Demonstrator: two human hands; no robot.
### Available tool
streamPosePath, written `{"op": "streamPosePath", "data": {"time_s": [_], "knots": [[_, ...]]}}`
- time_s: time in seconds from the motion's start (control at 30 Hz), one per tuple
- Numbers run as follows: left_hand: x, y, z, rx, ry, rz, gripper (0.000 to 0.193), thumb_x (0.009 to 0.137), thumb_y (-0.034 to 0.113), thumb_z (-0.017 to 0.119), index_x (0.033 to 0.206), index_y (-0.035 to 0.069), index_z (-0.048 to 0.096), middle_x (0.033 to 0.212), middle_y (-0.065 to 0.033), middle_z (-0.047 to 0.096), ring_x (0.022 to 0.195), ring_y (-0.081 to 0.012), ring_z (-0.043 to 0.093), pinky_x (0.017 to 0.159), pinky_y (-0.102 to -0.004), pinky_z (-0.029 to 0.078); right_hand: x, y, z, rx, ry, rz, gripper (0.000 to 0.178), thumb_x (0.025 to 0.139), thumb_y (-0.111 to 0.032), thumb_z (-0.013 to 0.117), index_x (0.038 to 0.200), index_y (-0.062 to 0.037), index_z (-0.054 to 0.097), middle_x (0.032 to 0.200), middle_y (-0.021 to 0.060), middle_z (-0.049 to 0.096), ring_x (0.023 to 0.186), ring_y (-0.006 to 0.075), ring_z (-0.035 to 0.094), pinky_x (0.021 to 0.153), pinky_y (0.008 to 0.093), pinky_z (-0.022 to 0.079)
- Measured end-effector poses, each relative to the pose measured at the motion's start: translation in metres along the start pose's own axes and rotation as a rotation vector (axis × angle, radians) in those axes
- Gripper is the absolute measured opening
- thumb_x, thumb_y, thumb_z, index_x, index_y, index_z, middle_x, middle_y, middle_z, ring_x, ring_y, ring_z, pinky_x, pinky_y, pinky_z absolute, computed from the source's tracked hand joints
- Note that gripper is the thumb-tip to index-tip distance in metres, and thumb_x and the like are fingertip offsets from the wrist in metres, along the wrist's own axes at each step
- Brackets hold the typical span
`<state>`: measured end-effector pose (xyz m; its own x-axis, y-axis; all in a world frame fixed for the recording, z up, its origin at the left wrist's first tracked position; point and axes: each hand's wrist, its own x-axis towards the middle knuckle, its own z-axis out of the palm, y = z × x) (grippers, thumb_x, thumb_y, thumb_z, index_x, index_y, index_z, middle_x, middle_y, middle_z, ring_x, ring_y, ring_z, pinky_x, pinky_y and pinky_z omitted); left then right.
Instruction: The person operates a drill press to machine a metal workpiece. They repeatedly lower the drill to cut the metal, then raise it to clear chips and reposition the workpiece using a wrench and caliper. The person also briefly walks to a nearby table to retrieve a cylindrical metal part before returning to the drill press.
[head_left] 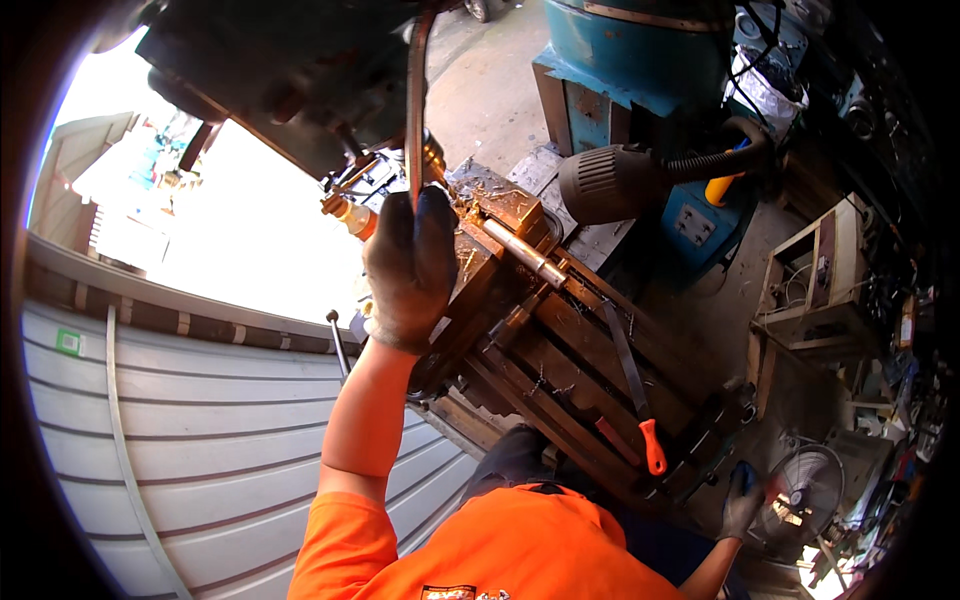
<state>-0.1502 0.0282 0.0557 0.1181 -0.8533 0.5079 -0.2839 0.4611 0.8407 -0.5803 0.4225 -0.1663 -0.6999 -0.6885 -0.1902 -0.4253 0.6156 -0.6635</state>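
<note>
My left hand (408, 275), in a work glove, is raised with its fingers closed around the lower end of a long, narrow lever (417, 110) below the dark machine head (290, 75). Just right of that hand, a shiny round metal shaft (525, 252) lies in a vise (500, 205) strewn with metal chips. My gloved right hand (741, 505) is low at the right, away from the vise, beside the fan; its fingers are too dark to make out. A file with an orange handle (652, 447) rests across the slotted machine table (570, 345).
A grey lamp (610, 185) on a flexible neck reaches in right of the vise. Beyond it stands a teal machine (640, 50). A caged fan (800, 495) and a wooden stand (815, 265) are at the right. White corrugated panelling (220, 420) runs along the left.
</note>
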Motion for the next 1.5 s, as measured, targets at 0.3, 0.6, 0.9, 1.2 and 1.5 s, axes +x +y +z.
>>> {"op": "streamPosePath", "data": {"time_s": [0.3,0.6,0.9,1.2,1.5], "knots": [[-0.015,0.045,-0.007,0.024,0.001,0.144,0.018,0.097,0.017,0.065,0.101,0.002,0.058,0.067,-0.0122,0.064,0.056,-0.0244,0.066,0.052,-0.0362,0.050,0.022,-0.153,0.007,0.195,0.010,-0.365,0.024,0.099,-0.011,0.060,0.116,0.0059,0.066,0.106,0.0134,0.072,0.097,0.0179,0.068,0.089,0.0317,0.054],[0.002,0.139,-0.051,0.075,0.177,0.572,0.031,0.093,0.002,0.067,0.123,-0.002,0.061,0.069,0.0001,0.059,0.052,-0.0072,0.049,0.051,-0.0217,0.041,-0.007,-0.257,0.078,0.177,-0.190,-0.679,0.023,0.094,-0.009,0.062,0.111,0.0045,0.068,0.102,0.0182,0.071,0.094,0.0294,0.070,0.085,0.0356,0.055],[0.119,0.166,-0.129,1.270,0.327,1.341,0.025,0.077,-0.002,0.067,0.100,0.006,0.069,0.081,-0.0064,0.066,0.064,-0.0182,0.061,0.056,-0.0279,0.050,-0.021,-0.255,0.106,0.270,-0.242,-0.684,0.022,0.088,-0.006,0.065,0.108,0.0036,0.068,0.100,0.0200,0.071,0.090,0.0358,0.070,0.083,0.0402,0.055],[0.086,0.108,-0.097,-0.325,-0.051,0.529,0.016,0.096,0.018,0.055,0.100,0.005,0.063,0.076,-0.0060,0.063,0.062,-0.0098,0.057,0.052,-0.0207,0.043,-0.010,-0.249,0.108,0.173,-0.264,-0.709,0.021,0.087,-0.008,0.066,0.105,0.0025,0.068,0.102,0.0190,0.072,0.093,0.0367,0.069,0.084,0.0409,0.054],[0.103,0.110,-0.097,-0.726,-0.522,0.491,0.045,0.101,0.042,0.045,0.066,0.014,0.047,0.067,-0.0022,0.045,0.044,-0.0108,0.037,0.043,-0.0249,0.030,-0.005,-0.246,0.117,0.209,-0.212,-0.728,0.018,0.087,-0.006,0.066,0.103,0.0024,0.068,0.102,0.0193,0.072,0.093,0.0372,0.069,0.083,0.0412,0.055]]}}
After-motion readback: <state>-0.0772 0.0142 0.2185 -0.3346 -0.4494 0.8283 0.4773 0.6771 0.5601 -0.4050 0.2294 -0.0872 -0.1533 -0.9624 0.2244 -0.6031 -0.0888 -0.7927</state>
